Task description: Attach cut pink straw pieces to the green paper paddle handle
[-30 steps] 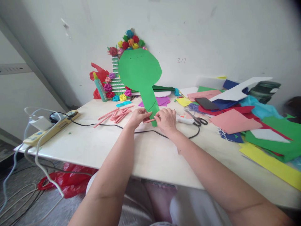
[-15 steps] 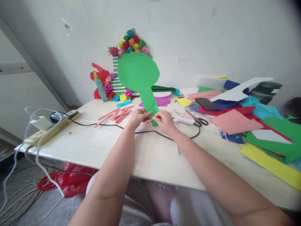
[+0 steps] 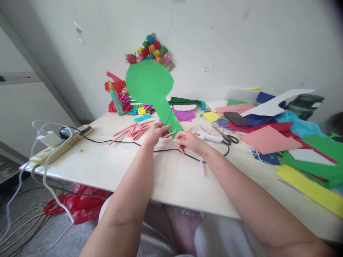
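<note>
A fan-shaped green paper cutout (image 3: 150, 81) tilts up from the table, its round head leaning left. My left hand (image 3: 157, 131) is closed around the lower part of its handle. A short pink paper stick (image 3: 169, 134) lies across the handle at my left fingertips. Small pale spots show on the handle beside it. Close to the handle's bottom end, my right hand (image 3: 186, 140) has its fingers pinched together; what they hold, if anything, I cannot make out. A pile of pink paper sticks (image 3: 136, 130) lies left of my hands.
A white glue gun (image 3: 210, 137) and scissors (image 3: 227, 135) lie to the right, before heaped coloured paper (image 3: 270, 137) and a phone (image 3: 237, 119). A black cord (image 3: 125, 142) crosses the table from the power strip (image 3: 59, 144). Behind stand a glue bottle (image 3: 116, 100) and paper flowers (image 3: 152, 48).
The green cutout has tipped further left. My right fingers have come off the pink stick and moved slightly down and right; the stick stays by my left fingers.
</note>
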Available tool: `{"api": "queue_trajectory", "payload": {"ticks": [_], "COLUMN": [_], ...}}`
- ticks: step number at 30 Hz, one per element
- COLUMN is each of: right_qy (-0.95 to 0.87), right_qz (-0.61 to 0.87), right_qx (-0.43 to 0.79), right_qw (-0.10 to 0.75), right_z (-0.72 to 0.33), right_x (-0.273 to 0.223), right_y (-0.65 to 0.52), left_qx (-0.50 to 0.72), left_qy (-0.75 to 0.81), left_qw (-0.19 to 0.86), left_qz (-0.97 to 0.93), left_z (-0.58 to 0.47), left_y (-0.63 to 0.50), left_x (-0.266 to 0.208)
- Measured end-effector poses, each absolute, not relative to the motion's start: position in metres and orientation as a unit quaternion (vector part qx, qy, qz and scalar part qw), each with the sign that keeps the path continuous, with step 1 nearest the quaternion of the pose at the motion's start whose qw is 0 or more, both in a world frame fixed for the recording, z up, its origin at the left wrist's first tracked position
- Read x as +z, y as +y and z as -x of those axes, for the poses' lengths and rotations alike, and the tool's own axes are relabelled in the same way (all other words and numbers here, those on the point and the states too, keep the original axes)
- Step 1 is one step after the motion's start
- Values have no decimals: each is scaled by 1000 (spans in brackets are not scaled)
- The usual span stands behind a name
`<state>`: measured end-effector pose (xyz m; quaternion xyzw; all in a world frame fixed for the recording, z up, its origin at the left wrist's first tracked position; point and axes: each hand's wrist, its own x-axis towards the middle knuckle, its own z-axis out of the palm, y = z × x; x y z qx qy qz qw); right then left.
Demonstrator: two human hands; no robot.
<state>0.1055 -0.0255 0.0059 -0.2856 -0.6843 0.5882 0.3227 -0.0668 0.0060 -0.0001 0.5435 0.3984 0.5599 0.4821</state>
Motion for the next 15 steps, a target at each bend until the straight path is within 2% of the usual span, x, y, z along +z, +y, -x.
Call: {"api": "queue_trajectory", "payload": {"ticks": [3, 6, 10, 15], "right_qy": [-715, -717, -714, -684], "right_qz": [286, 309, 304, 317], "right_qx": [606, 598, 585, 525], "right_qw": [199, 182, 236, 396], "right_z": [-113, -116, -118, -118], "right_x": [7, 6, 6, 9], "right_y": [-29, -29, -23, -20], "left_qx": [577, 587, 584, 567], "left_qy": [385, 375, 362, 375], "left_qw": [500, 511, 521, 504], "left_qz": [-519, -504, -506, -532], "left_z": [69, 70, 69, 71], "left_y": [5, 3, 3, 7], "left_x": [1, 2, 2, -2]}}
